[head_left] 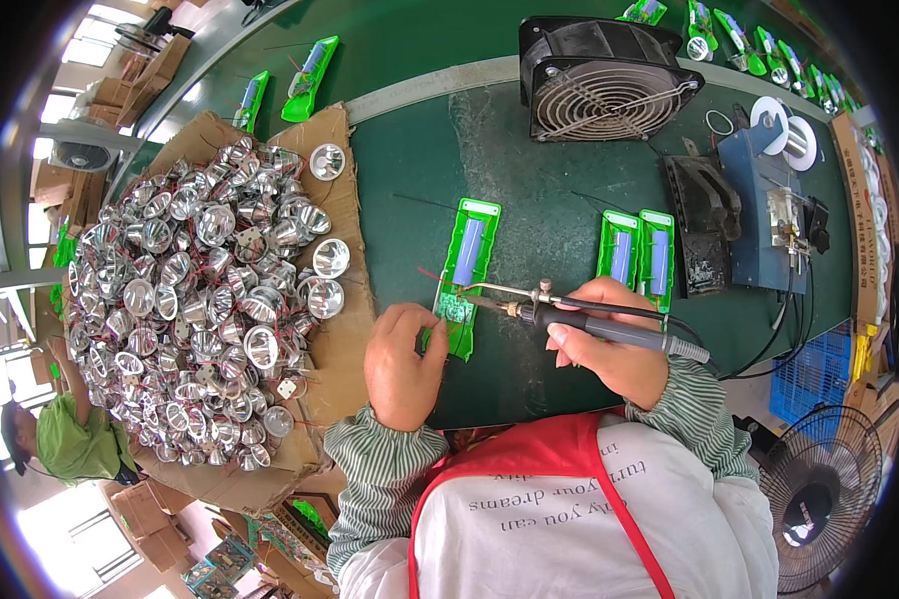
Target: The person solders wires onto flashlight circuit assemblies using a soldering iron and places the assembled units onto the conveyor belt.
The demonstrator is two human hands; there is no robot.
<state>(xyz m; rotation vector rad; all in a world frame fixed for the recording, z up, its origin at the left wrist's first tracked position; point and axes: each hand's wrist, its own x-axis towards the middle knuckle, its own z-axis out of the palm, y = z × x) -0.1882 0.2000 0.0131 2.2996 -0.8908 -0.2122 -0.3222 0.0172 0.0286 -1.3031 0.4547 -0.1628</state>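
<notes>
A soldering iron (pixel 599 326) with a grey handle and a metal solder-feed tube lies in my right hand (pixel 619 344), closed round it. Its tip points left, at the small green circuit board (pixel 456 307) in the lower part of a bright green plastic housing (pixel 479 225). That housing lies on the bench and holds a lilac cylindrical battery (pixel 467 255). At the board's left edge, my left hand (pixel 405 359) is closed, thumb and forefinger pinching a thin wire that rises beside the housing. Whether the tip touches the board is too small to tell.
Silvery reflector cups (pixel 215 225) with red wires heap on cardboard (pixel 340 215) at left. Two more green housings (pixel 619 250) lie right of my work. A black fan (pixel 609 85) stands at the back, a blue solder feeder (pixel 764 215) with spools at right. A person (pixel 75 429) is far left.
</notes>
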